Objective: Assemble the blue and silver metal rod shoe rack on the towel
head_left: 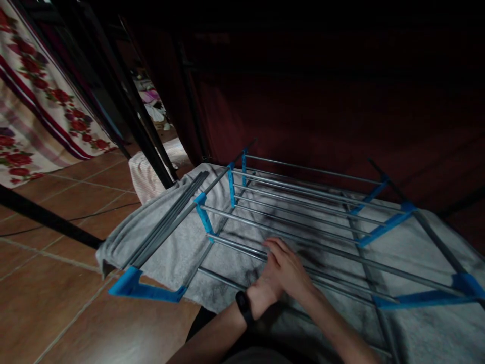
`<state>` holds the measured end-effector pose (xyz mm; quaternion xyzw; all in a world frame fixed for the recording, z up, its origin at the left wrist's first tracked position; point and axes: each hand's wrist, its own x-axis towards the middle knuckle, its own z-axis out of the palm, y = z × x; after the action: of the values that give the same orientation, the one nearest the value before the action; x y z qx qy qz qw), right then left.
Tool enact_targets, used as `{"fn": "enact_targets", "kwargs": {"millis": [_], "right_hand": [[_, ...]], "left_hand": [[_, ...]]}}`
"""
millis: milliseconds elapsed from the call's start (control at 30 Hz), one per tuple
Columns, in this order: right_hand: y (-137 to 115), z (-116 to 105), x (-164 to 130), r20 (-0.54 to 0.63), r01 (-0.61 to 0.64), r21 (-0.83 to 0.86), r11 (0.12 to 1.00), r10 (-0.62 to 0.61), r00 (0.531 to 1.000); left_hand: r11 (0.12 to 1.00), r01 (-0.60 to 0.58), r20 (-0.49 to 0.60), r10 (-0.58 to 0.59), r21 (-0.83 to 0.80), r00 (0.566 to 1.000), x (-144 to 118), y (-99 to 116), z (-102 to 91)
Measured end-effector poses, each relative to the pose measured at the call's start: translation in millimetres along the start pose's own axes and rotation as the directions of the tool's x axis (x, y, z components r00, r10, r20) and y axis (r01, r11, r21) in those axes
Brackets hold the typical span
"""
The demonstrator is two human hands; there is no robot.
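Where the folding drying rack of grey metal rods and blue plastic joints (303,212) lies flat on a grey towel (174,253), the right hand (290,270) rests open-fingered on its near rods, over the left hand (265,293), grip hidden. Terracotta floor tiles (56,303) surround.

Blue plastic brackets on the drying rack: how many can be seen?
7: near left corner, two at mid left, one far left, two at far right, one near right. Others may be hidden.
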<state>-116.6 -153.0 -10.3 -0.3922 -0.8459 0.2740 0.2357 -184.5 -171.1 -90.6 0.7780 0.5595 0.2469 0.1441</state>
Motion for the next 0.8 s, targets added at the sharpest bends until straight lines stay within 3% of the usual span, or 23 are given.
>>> {"fn": "enact_targets", "kwargs": {"millis": [67, 167, 300, 467, 567, 633, 667, 700, 733, 800], "right_hand": [[-17.8, 16.4, 27.1, 0.093, -0.009, -0.111, 0.994, 0.020, 0.995], [-40.7, 43.5, 63.3, 0.292, 0.113, -0.179, 0.977, -0.057, 0.955], [-59.6, 78.6, 94.3, 0.436, 0.208, -0.215, 0.954, -0.097, 0.895], [-67.8, 104.3, 111.7, 0.423, 0.205, -0.218, 0.954, -0.097, 0.901], [-70.5, 107.2, 116.7, 0.404, 0.193, -0.231, 0.954, -0.086, 0.910], [-72.0, 107.3, 117.7, 0.405, 0.201, -0.242, 0.949, -0.090, 0.910], [-72.6, 107.7, 117.6, 0.408, 0.205, -0.248, 0.947, -0.090, 0.908], [-72.8, 108.4, 117.5, 0.412, 0.207, -0.254, 0.945, -0.089, 0.907], [-72.8, 109.5, 117.4, 0.416, 0.208, -0.259, 0.943, -0.086, 0.905], [-71.9, 112.3, 117.4, 0.424, 0.213, -0.260, 0.942, -0.087, 0.902]], "left_hand": [[0.998, -0.002, 0.037, -0.001, 0.061, 0.999, -2.5, -2.0, 3.8], [0.977, -0.113, 0.086, 0.099, 0.180, 0.991, -10.9, -3.6, -2.7], [0.956, -0.180, 0.063, 0.170, 0.232, 0.983, -18.3, -4.4, -8.1], [0.959, -0.164, -0.030, 0.176, 0.232, 0.984, -36.5, -9.8, -2.4], [0.988, -0.108, -0.116, 0.121, 0.115, 0.986, -69.3, -21.6, -18.7], [1.000, -0.005, -0.217, 0.010, 0.024, 0.976, -94.5, -37.8, -38.2], [0.996, 0.079, -0.289, -0.085, -0.030, 0.954, -105.2, -49.1, -48.4], [0.977, 0.183, -0.381, -0.210, -0.106, 0.900, -113.6, -62.2, -57.9], [0.938, 0.282, -0.486, -0.346, -0.202, 0.802, -119.0, -76.6, -66.3], [0.831, 0.373, -0.653, -0.556, -0.413, 0.514, -120.5, -105.7, -79.5]]}}
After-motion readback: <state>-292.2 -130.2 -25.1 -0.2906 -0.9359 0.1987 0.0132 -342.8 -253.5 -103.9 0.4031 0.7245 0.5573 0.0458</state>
